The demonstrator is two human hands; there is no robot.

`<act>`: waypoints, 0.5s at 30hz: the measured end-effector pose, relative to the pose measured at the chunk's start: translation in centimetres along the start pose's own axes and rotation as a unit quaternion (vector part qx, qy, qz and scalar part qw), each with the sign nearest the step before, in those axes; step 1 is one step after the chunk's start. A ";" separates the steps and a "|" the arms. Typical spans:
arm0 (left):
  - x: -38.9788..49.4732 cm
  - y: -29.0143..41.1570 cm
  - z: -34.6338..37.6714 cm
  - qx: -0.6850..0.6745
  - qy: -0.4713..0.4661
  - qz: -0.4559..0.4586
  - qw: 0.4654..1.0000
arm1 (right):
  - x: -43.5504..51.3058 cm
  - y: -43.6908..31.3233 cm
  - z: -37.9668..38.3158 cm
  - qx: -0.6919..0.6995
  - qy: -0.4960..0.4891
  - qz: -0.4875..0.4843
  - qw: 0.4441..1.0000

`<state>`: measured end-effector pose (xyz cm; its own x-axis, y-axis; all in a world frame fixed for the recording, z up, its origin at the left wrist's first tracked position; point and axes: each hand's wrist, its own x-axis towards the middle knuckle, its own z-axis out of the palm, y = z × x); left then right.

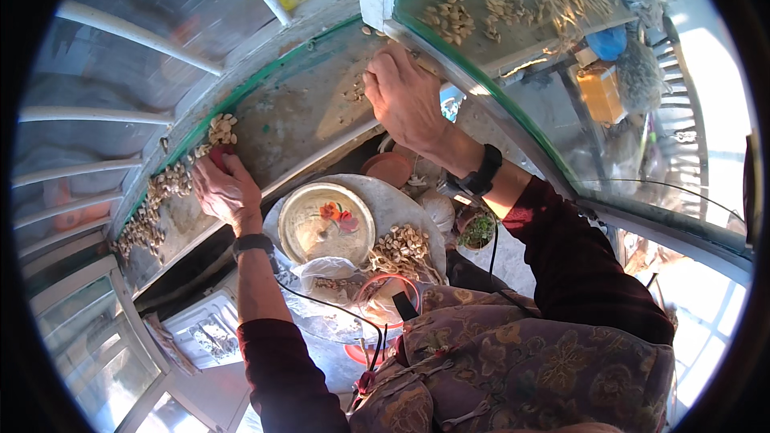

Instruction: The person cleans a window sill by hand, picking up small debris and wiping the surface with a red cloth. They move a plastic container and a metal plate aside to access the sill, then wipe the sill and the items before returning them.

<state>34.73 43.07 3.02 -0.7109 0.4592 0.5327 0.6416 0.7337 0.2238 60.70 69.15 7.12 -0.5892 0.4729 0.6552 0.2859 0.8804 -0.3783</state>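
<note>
My left hand [225,189] is at the window end of a worn concrete sill [283,126], its fingers closed around a small red object [221,156] that is mostly hidden. Right beside those fingers lies a small heap of pale dried seeds or pods [222,129]. A longer row of them [153,201] runs along the green-painted edge to the left. My right hand [403,96] is over the sill's other end, near the window post, fingers curled down. Whether it holds anything is hidden. Small crumbs [355,93] lie on the sill beside it.
White bars [138,42] line the window. An open green-framed glass pane [505,90] stands at my right arm. Below is a round table [415,204] with a flowered lid [325,222], dried pods [403,246], plastic bags and a red-rimmed container [415,291]. Cables hang from my wrists.
</note>
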 end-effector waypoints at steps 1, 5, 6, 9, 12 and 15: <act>0.0 0.0 0.0 0.001 0.000 0.001 1.000 | -0.3 0.0 -0.1 0.006 0.015 0.007 1.000; 0.0 -0.4 0.2 0.005 0.000 0.004 1.000 | -0.9 0.8 -0.7 -0.070 -0.026 0.049 0.996; 0.0 -0.5 0.3 0.002 0.000 0.005 1.000 | -0.8 1.0 -0.6 -0.088 -0.017 0.011 0.996; -0.3 -0.6 0.4 0.007 0.000 -0.007 1.000 | -0.1 1.3 -0.5 -0.128 -0.072 0.013 0.989; -0.3 -0.4 0.2 0.037 -0.024 -0.039 0.998 | 0.9 1.2 -0.3 -0.159 -0.145 0.053 0.975; 0.0 0.1 -0.1 0.037 -0.084 -0.075 0.993 | 1.6 0.8 -0.9 -0.162 -0.134 0.030 0.977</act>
<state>34.79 43.08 3.07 -0.8387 0.4154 0.3522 0.5070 0.8316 0.2266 60.62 70.66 8.44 -0.7283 0.5363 0.4266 0.5251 0.8367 -0.1553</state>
